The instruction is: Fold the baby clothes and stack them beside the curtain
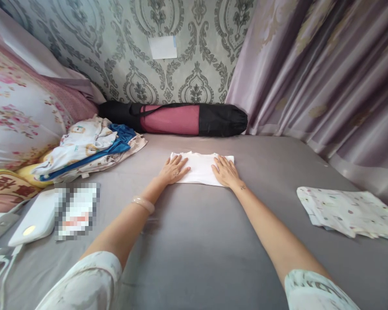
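The white cloth (201, 169) lies lengthwise from left to right.

Readable text: none | yellow-edged item (7, 187): large characters, illegible

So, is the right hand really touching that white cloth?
Touching. The head view shows the right hand lying palm down over the right end of the white cloth, with no gap visible.

This was a home. It had a smooth grey cloth sheet (187, 258), long shiny purple cloth curtains (287, 64) and grey wallpaper with curly leaves (200, 82).
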The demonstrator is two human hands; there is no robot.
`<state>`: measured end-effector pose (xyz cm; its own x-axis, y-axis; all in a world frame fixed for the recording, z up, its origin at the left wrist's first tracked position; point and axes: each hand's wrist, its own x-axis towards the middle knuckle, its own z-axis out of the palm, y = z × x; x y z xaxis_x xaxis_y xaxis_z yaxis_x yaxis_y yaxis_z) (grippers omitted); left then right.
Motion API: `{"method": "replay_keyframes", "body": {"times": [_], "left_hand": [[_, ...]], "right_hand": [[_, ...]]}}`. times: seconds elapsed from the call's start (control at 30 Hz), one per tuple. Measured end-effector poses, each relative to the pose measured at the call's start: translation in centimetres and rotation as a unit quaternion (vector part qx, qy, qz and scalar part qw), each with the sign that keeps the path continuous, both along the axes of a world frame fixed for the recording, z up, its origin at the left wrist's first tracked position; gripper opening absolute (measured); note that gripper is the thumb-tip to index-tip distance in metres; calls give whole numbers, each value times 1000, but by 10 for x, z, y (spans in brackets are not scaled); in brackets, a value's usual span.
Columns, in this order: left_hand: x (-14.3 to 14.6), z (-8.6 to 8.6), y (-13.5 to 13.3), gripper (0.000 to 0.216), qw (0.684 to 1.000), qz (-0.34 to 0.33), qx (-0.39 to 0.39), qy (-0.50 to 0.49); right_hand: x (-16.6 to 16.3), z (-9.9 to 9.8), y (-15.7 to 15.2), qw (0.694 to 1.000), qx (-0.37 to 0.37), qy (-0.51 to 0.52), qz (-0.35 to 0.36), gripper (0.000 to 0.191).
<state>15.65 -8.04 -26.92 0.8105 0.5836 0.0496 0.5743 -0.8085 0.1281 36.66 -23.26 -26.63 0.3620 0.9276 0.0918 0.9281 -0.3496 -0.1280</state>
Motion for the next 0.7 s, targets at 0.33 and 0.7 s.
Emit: {"method": "replay_keyframes", "body": {"times": [0.33,0.7], "left_hand": [[3,8,2,68,999,39,-3,-7],[4,1,4,66,998,62,-22,5]], "right_hand": [[7,4,1,998,0,22,-50,61],[16,-8,1,994,-14,22,-108,66]]}}
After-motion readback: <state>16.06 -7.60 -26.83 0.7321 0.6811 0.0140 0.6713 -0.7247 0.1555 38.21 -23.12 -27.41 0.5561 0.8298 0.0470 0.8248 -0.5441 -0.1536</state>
